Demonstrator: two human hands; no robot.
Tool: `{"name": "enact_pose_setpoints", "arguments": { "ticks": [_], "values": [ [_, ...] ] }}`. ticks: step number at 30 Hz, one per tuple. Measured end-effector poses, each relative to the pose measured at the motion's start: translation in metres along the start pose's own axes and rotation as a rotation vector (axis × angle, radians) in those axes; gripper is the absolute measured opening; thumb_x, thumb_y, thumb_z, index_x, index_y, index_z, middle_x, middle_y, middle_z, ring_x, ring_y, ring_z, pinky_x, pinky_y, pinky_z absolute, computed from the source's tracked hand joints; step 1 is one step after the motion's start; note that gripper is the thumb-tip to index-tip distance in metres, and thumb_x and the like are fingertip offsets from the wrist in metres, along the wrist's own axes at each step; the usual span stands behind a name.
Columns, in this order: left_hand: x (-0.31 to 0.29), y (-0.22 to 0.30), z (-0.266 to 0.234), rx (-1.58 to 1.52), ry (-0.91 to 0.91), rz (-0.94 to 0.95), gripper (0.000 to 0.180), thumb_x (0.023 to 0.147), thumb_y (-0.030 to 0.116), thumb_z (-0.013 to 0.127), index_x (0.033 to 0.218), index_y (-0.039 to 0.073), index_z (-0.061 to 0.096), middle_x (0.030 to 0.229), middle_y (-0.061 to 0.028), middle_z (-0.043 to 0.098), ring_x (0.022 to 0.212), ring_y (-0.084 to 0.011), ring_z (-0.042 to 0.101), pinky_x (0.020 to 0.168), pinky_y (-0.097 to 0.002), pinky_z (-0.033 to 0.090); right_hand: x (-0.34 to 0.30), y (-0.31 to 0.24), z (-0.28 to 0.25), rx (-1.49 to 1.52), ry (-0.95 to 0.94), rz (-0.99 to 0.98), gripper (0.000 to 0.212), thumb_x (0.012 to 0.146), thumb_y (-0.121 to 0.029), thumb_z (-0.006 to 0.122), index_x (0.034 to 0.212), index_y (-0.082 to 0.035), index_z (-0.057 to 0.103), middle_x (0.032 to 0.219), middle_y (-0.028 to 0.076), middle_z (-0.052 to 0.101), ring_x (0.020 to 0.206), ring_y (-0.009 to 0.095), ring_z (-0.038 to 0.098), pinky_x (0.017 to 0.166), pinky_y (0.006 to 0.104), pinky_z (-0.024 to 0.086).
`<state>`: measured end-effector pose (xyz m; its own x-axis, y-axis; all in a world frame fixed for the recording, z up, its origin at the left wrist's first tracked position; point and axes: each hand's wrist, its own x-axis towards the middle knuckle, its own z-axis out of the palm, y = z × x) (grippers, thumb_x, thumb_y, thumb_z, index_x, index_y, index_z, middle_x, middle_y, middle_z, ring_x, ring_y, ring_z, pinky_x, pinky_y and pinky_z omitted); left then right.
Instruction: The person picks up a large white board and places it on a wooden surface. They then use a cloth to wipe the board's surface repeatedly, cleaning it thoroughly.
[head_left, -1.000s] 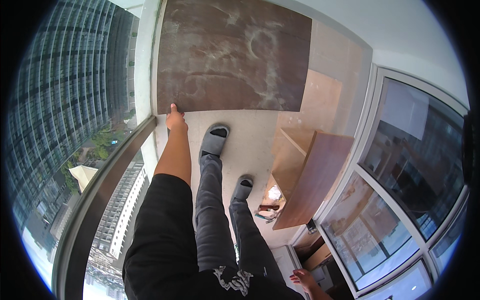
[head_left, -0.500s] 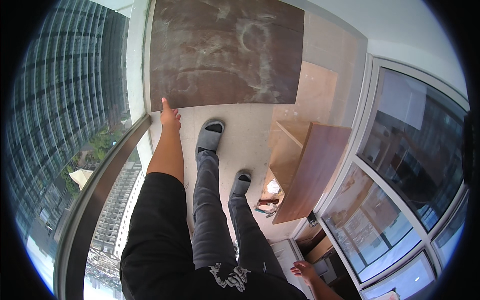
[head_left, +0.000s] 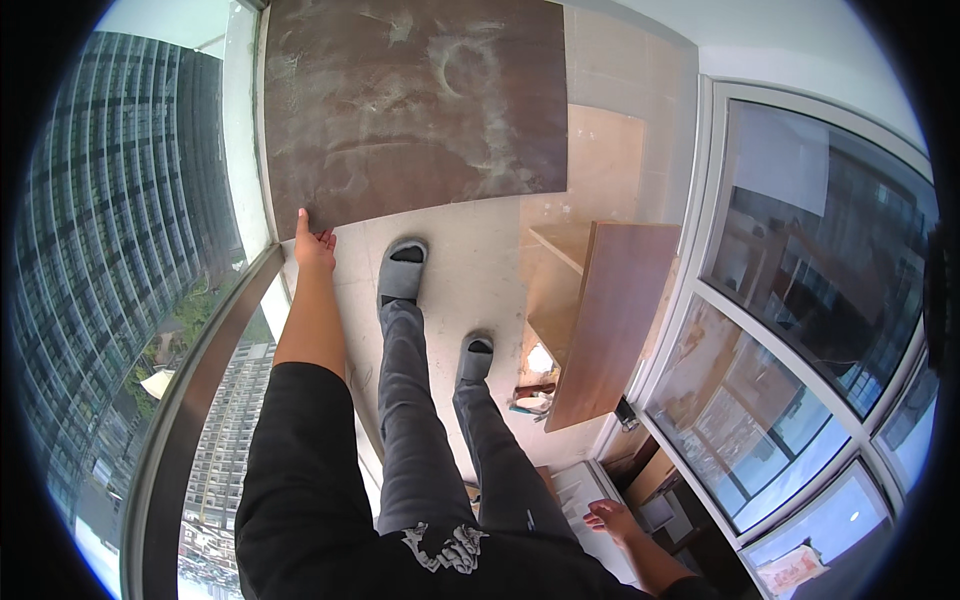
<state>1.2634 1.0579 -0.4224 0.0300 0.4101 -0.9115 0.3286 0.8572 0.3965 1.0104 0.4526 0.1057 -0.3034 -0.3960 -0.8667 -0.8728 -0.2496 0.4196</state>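
Observation:
A large dark brown board (head_left: 420,110) with pale smears reaches across the upper part of the view, its near edge just beyond my feet. My left hand (head_left: 314,246) grips its near left corner, thumb on the upper face and fingers at the underside. Low on the right, my right hand (head_left: 608,519) hangs beside my body with nothing in it, its fingers loosely bent and apart.
On the left run a window and its dark rail (head_left: 210,350), with tall buildings outside. To the right stands a wooden panel unit (head_left: 610,320), small items (head_left: 532,399) beside it. Framed glass panes (head_left: 820,250) line the right wall. My grey slippers (head_left: 403,270) rest on the pale floor.
The view has turned slightly, so the board and unit appear shifted left. My left hand stays on the same corner, and my right hand still hangs free.

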Motion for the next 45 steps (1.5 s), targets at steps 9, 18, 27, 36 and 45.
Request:
{"name": "enact_pose_setpoints", "arguments": {
  "ticks": [9,18,27,36,45],
  "values": [
    [-0.14,0.042,0.015,0.167,-0.319,0.281,0.034,0.097,0.027,0.07,0.117,0.002,0.059,0.105,-0.009,0.069,0.084,-0.0211,0.068,0.081,-0.0406,0.058,0.0,0.015,0.017,0.134,-0.022,-0.097,0.02,0.1,-0.022,0.057,0.112,-0.007,0.066,0.093,0.006,0.073,0.084,0.016,0.069,0.076,0.031,0.055],
    [-0.407,0.096,0.032,-0.038,-0.505,0.598,0.025,0.098,0.018,0.066,0.116,0.001,0.062,0.108,-0.0078,0.069,0.09,-0.018,0.068,0.082,-0.0353,0.057,0.039,0.054,0.02,0.219,-0.06,-0.285,0.022,0.1,-0.026,0.062,0.11,-0.007,0.067,0.09,0.006,0.072,0.078,0.015,0.066,0.07,0.0311,0.054],
    [-0.672,0.142,-0.004,-0.098,-0.69,1.297,0.024,0.101,0.018,0.064,0.109,-0.005,0.068,0.107,-0.0069,0.07,0.095,-0.0123,0.063,0.084,-0.0278,0.051,0.122,0.114,0.018,0.271,-0.024,-0.508,0.024,0.096,-0.026,0.065,0.107,-0.005,0.065,0.085,0.008,0.072,0.07,0.016,0.066,0.063,0.0319,0.054],
    [-0.861,0.145,-0.047,0.135,-0.915,1.622,0.018,0.1,0.016,0.064,0.101,-0.001,0.072,0.091,0.0024,0.067,0.082,-0.005,0.054,0.076,-0.0209,0.043,0.036,0.03,-0.016,0.59,0.033,-1.287,0.032,0.101,-0.032,0.063,0.106,-0.001,0.068,0.088,0.005,0.07,0.08,0.011,0.065,0.07,0.0258,0.052],
    [-0.971,0.171,-0.078,0.37,-1.265,1.553,0.02,0.096,0.014,0.065,0.106,-0.002,0.072,0.1,-0.0057,0.074,0.089,-0.0119,0.065,0.085,-0.0265,0.049,-0.13,-0.029,-0.038,1.176,-0.164,-1.507,0.08,0.103,-0.067,0.03,0.153,-0.004,0.034,0.155,0.018,0.038,0.141,0.03,0.04,0.114,0.0437,0.034]
  ]
}}
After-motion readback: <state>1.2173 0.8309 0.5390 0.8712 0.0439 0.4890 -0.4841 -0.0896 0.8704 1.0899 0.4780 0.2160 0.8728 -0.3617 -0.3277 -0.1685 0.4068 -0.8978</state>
